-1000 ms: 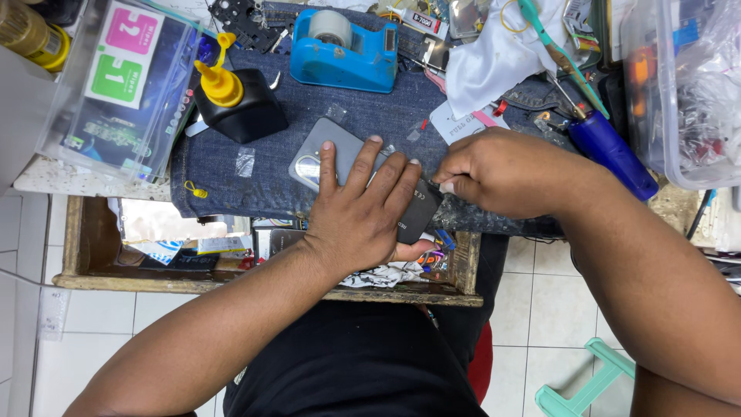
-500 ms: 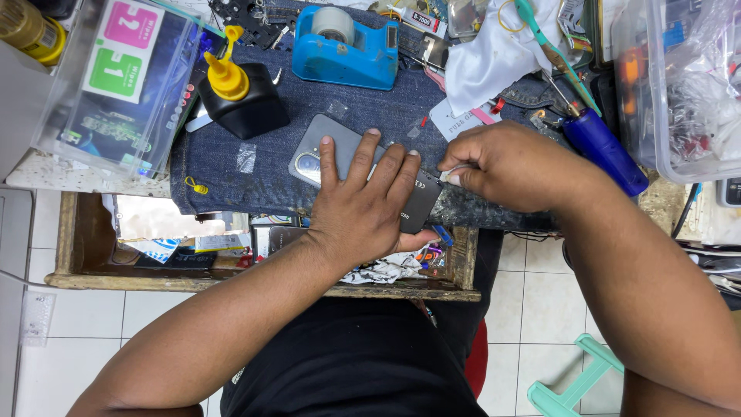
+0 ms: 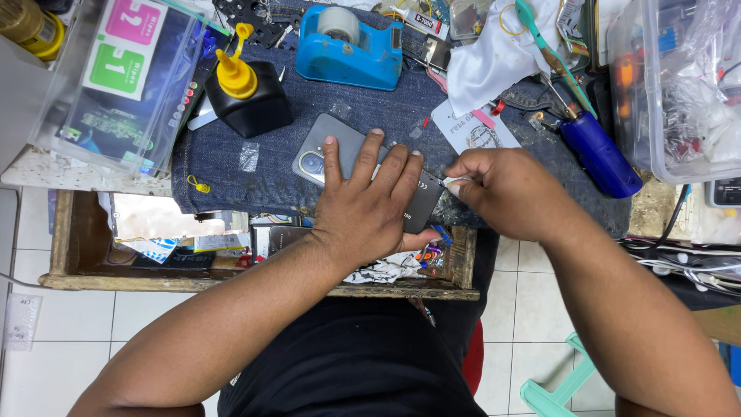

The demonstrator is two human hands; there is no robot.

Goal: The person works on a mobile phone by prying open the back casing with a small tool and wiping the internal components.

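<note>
Left hand (image 3: 363, 208) flat, fingers spread, pinning dark grey slab phone (image 3: 340, 150) face-down on denim-covered surface (image 3: 231, 177), unchanged from before; right hand (image 3: 502, 189) fingers pinched shut on small white wipe (image 3: 455, 182) at phone's edge, barely shifted.

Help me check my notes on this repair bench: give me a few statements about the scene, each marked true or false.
1. The left hand lies flat on a dark phone. True.
2. The right hand pinches something small and white at the phone's edge. True.
3. The tape dispenser is red. False: it is blue.
4. The black bottle has a yellow nozzle. True.
5. The phone lies on bare wood. False: it lies on a denim cloth.
</note>
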